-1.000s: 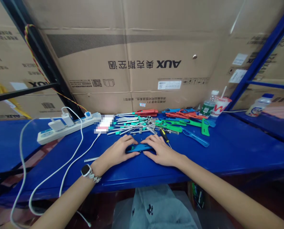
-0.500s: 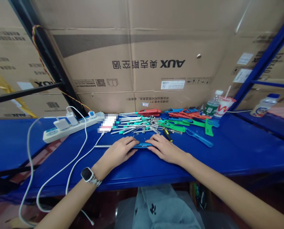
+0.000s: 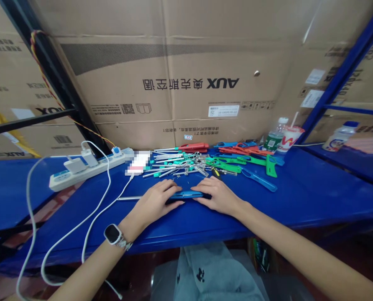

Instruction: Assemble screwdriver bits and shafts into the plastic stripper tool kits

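Blue handle (image 3: pixel 189 194) has turned, tube (image 3: pixel 130 198) nearer cardboard (image 3: pixel 186 100) behind blue table (image 3: pixel 192 223).

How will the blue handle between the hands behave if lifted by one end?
Likely stiff: the blue handle and metal rod look straight. Possibly a bit slippery, as the surface looks smooth. It might split open if lifted carelessly; a seam line shows lengthwise.

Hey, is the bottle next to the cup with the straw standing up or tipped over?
Standing up: the bottle rises from the blue table, with its white cap at the top.
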The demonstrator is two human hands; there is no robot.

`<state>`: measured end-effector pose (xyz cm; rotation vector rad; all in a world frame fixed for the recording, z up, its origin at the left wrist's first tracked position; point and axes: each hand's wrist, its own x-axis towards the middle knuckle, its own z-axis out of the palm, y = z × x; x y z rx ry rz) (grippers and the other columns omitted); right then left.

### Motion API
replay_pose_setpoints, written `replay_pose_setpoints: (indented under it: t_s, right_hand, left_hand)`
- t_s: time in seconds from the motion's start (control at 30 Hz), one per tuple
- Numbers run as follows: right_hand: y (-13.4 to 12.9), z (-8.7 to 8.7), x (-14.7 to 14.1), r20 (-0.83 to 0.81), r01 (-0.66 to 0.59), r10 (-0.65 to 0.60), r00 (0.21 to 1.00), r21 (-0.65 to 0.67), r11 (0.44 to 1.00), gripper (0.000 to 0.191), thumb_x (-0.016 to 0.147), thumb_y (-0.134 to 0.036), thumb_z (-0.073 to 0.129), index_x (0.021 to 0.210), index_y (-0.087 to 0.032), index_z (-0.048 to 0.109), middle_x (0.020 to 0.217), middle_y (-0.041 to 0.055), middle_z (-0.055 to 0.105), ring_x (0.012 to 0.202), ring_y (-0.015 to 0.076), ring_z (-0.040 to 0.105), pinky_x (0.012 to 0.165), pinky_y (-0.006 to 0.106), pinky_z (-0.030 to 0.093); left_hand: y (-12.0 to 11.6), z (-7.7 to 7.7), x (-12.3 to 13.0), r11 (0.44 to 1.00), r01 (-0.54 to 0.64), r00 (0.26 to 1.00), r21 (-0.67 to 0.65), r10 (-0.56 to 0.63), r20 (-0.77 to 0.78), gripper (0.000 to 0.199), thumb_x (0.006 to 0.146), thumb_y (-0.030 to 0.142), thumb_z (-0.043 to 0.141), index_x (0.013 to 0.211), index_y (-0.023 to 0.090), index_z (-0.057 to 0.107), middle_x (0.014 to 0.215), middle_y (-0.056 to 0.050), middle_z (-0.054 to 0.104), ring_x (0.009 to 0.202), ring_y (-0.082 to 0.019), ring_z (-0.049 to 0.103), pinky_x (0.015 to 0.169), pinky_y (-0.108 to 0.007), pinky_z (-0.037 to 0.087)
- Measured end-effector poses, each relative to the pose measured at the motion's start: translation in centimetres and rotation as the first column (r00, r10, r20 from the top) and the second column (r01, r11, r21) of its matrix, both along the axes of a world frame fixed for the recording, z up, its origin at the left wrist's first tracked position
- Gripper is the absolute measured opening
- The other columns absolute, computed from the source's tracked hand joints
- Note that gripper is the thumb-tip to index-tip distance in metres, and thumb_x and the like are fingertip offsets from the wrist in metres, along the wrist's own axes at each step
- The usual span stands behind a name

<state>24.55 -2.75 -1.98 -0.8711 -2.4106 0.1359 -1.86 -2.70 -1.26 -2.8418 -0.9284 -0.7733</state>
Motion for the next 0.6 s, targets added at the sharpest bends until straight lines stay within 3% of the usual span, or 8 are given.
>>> replay_pose_setpoints:
  t_s: [0.17, 0.6]
  right_hand:
    - [-0.19, 0.01, -0.16, 0.004, -0.018, 0.017, 1.0, 0.06, 0.998, 0.022, 0.098, -0.03, 0.063, 0.116, -0.02, 0.072, 0.102, 0.0066, 0.076, 0.093, 0.0214, 0.067, 0.082, 0.038, 0.048]
    - [-0.8, 0.4, -0.04, 0.151, -0.012, -0.001, 0.989, 0.082, 0.997, 0.026, 0.1, -0.032, 0.058, 0.121, -0.022, 0.071, 0.102, 0.0069, 0.072, 0.094, 0.0224, 0.062, 0.081, 0.04, 0.045]
  left_hand:
    - [-0.16, 0.46, 0.6, 0.997, 0.078, 0.997, 0.017, -0.078, 0.009, 0.022, 0.106, 0.031, 0.047, 0.111, 0.017, 0.064, 0.096, -0.007, 0.063, 0.09, -0.022, 0.061, 0.079, -0.037, 0.057]
    - [-0.57, 0.69, 0.98, 0.993, 0.115, 0.993, 0.035, -0.114, -0.031, 0.024, 0.106, 0.027, 0.044, 0.101, 0.018, 0.066, 0.087, -0.005, 0.062, 0.082, -0.02, 0.057, 0.08, -0.037, 0.054]
